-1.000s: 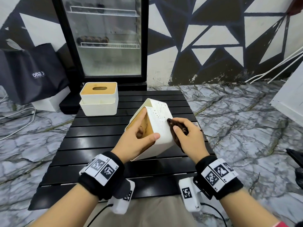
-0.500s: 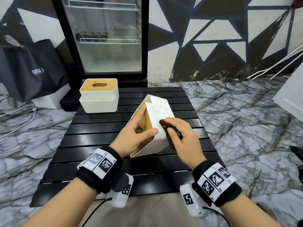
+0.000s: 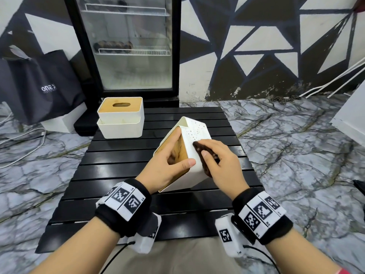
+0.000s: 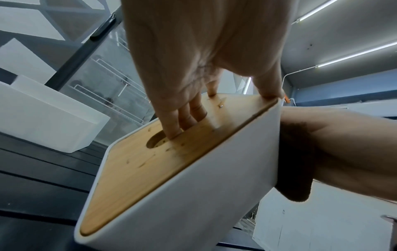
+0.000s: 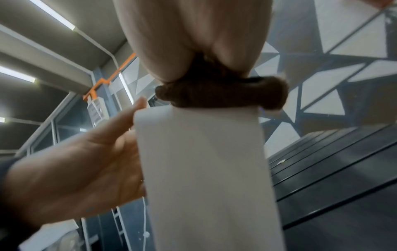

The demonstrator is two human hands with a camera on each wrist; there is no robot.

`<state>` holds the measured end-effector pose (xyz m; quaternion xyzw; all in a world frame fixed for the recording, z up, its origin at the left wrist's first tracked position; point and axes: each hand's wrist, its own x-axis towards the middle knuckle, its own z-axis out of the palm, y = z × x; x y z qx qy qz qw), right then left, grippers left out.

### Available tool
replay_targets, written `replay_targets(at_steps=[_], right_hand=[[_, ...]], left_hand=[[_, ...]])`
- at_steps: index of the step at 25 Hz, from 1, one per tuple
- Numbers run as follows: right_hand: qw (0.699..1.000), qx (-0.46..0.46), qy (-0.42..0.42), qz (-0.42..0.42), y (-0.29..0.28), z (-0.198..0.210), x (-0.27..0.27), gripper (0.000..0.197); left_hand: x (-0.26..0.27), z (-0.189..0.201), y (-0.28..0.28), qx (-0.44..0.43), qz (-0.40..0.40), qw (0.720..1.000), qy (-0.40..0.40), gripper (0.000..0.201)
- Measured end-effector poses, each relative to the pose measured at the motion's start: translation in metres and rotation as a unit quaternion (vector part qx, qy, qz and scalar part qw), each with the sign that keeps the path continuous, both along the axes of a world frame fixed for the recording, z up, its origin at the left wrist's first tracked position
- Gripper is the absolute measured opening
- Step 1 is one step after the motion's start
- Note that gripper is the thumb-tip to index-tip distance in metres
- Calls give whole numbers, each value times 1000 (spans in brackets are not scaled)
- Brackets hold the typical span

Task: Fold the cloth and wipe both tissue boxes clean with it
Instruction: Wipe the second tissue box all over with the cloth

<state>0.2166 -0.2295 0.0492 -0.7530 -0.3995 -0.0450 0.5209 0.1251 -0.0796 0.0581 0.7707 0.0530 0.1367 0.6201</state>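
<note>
1. My left hand [image 3: 166,165] holds the tilted tissue box [image 3: 194,171] off its base: fingers hooked into the oval slot of the wooden lid, thumb clamped over the white edge nearest me. Only its lower end rests on the black slatted surface [image 3: 122,175].
2. My right hand [image 3: 219,165] is closed around the folded dark cloth [image 3: 198,148] and presses it flat to the box's white side wall, the face turned toward that hand.
3. The box's long axis runs up and away from me, leaning to the right. The unwiped, speckled stretch of that wall lies above and beyond the cloth, so I judge the next stroke should travel along that axis, away from me.
4. The second tissue box [image 3: 120,117] stands upright at the far left, well apart, nearer my left hand.
</note>
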Motion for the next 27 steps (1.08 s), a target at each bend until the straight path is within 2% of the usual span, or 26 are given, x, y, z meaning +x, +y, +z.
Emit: replay_targets(at_steps=[6, 12, 17, 23, 27], right_hand=[[998, 9, -50, 32, -1, -4, -12, 32], [1000, -2, -3, -28, 12, 11, -1, 29], [1000, 7, -28, 4, 7, 2, -6, 34], [999, 26, -11, -16, 18, 15, 7, 29], [999, 18, -41, 5, 13, 9, 2, 32]], left_hand=[[-3, 1, 5, 18, -8, 1000, 16, 78], [-3, 2, -2, 48, -19, 998, 33, 83], [-4, 6, -2, 75, -25, 996, 48, 88], [0, 6, -5, 118, -15, 991, 52, 90], [-2, 5, -3, 78, -28, 996, 36, 84]])
